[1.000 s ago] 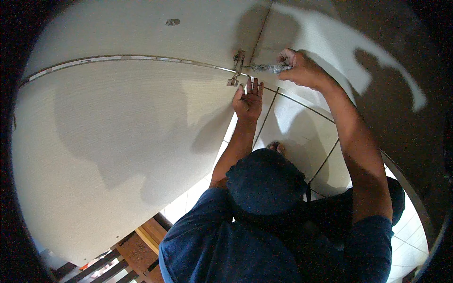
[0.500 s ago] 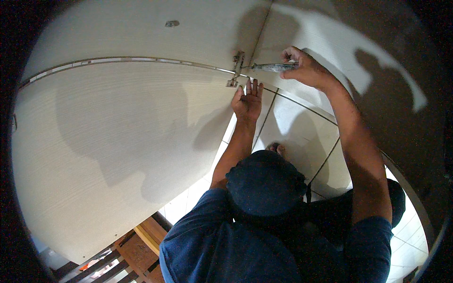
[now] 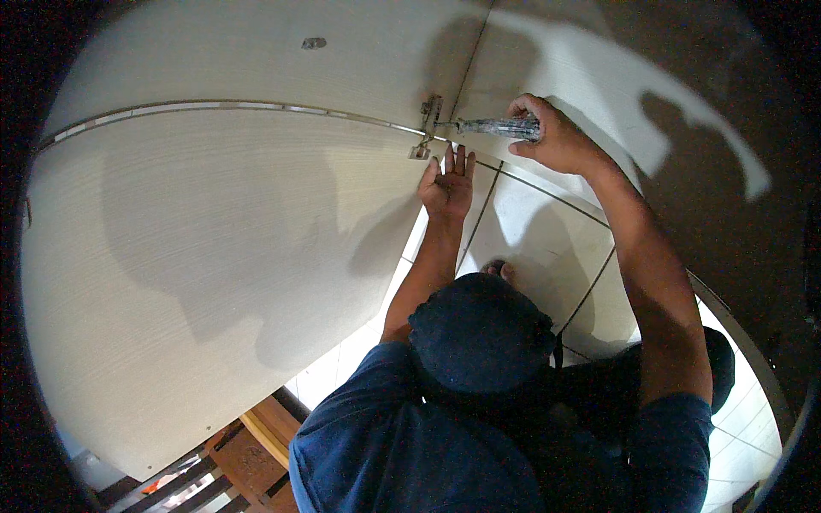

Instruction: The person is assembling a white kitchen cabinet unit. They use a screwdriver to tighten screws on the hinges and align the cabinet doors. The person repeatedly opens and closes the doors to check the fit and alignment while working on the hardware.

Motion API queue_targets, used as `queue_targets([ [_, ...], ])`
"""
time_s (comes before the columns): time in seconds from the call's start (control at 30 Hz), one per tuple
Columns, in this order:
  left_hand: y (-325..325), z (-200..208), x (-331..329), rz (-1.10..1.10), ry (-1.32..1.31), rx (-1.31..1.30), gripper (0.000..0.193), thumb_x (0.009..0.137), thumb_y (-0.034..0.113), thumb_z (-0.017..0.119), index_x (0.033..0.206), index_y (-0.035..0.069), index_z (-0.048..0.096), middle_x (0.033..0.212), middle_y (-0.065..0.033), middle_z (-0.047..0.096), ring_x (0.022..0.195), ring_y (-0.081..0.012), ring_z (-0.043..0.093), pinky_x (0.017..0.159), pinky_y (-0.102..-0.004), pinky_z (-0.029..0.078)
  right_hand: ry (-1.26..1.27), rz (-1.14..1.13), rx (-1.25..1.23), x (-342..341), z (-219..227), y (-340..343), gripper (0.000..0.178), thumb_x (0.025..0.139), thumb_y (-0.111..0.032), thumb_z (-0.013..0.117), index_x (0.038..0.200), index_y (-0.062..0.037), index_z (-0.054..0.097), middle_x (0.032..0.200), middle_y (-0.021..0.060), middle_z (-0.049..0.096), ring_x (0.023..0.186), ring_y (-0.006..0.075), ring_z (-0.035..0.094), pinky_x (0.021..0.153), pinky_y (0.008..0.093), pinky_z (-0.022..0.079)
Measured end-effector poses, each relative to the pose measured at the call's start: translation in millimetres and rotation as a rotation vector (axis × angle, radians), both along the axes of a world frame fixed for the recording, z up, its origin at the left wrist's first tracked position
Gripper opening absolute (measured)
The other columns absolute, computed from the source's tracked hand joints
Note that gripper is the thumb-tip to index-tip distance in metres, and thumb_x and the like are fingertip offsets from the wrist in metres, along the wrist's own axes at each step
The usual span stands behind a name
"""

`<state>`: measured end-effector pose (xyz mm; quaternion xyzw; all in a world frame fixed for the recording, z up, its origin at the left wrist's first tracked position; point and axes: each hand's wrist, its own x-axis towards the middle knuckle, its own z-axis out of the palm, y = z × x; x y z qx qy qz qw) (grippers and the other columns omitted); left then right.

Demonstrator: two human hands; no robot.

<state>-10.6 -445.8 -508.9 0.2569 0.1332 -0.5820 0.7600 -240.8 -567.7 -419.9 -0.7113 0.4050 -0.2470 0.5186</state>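
My right hand (image 3: 560, 141) grips a screwdriver (image 3: 500, 127) with a greyish, see-through handle, thumb and fingers around its rear end. The shaft lies almost level, pointing left, and its tip reaches the metal hinge (image 3: 431, 113). That hinge bridges the gap between a pale wood-grain door (image 3: 214, 214) and the similar panel beyond it. Just under the hinge, my left hand (image 3: 449, 190) is held palm up with its fingers stretched out. Its fingertips are at the door's edge; whether they press on it I cannot tell.
Another pale panel (image 3: 522, 73) stands behind the screwdriver. A small metal fitting (image 3: 314, 43) sits on the upper panel. Tiled floor (image 3: 547, 222) spreads below my hands, with a bare foot (image 3: 500, 269) on it. Wooden slatted furniture (image 3: 248, 462) stands at the lower left.
My right hand has shifted slightly down, and its fingers have moved around the handle, so more of the handle shows. My left hand stays almost where it was.
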Motion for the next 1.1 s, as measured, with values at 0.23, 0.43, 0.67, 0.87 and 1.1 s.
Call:
queue_targets([
  [0.23, -2, 2, -6, -0.02, -0.053, 0.017, 0.067, 0.096, 0.021, 0.056, 0.15, 0.012, 0.016, 0.144, -0.0167, 0.042, 0.136, -0.0393, 0.039, 0.115, -0.0605, 0.031, -0.09, 0.008, -0.206, -8, 9, 5, 0.026, 0.089, -0.012, 0.069, 0.111, -0.0012, 0.063, 0.098, 0.0132, 0.065, 0.094, 0.0247, 0.063, 0.087, 0.0362, 0.049],
  [0.43, -2, 1, -6, 0.006, -0.038, 0.035, 0.07, 0.095, 0.02, 0.059, 0.15, 0.013, 0.016, 0.145, -0.0165, 0.041, 0.137, -0.0394, 0.038, 0.115, -0.0609, 0.03, 0.027, 0.033, 0.179, -1, 10, -1, 0.035, 0.1, -0.031, 0.057, 0.108, 0.0025, 0.062, 0.092, 0.0134, 0.067, 0.087, 0.0231, 0.064, 0.084, 0.0344, 0.049],
  [0.67, 0, 3, -7, 0.002, -0.043, 0.032, 0.066, 0.095, 0.02, 0.059, 0.147, 0.011, 0.02, 0.145, -0.0164, 0.041, 0.138, -0.0391, 0.038, 0.115, -0.0609, 0.03, -0.055, -0.027, -0.01, -6, 12, 4, 0.024, 0.095, -0.024, 0.064, 0.106, -0.003, 0.063, 0.092, 0.0105, 0.067, 0.088, 0.0202, 0.061, 0.082, 0.0344, 0.049],
  [0.87, 1, 3, -6, -0.013, -0.04, 0.028, 0.061, 0.096, 0.021, 0.057, 0.145, 0.009, 0.023, 0.142, -0.0157, 0.045, 0.135, -0.0388, 0.041, 0.114, -0.0608, 0.032, -0.022, -0.093, -0.084, -7, 23, 7, 0.024, 0.092, -0.02, 0.069, 0.11, -0.0045, 0.066, 0.09, 0.0093, 0.068, 0.085, 0.017, 0.063, 0.079, 0.0319, 0.049],
  [1.1, 0, 3, -9, -0.008, -0.035, 0.03, 0.057, 0.097, 0.022, 0.055, 0.143, 0.009, 0.024, 0.143, -0.0155, 0.044, 0.134, -0.0388, 0.043, 0.113, -0.0613, 0.033, -0.098, -0.079, 0.043, -5, -8, 0, 0.036, 0.099, -0.036, 0.059, 0.108, -0.0023, 0.067, 0.078, 0.0061, 0.066, 0.063, 0.011, 0.055, 0.062, 0.0292, 0.047],
])
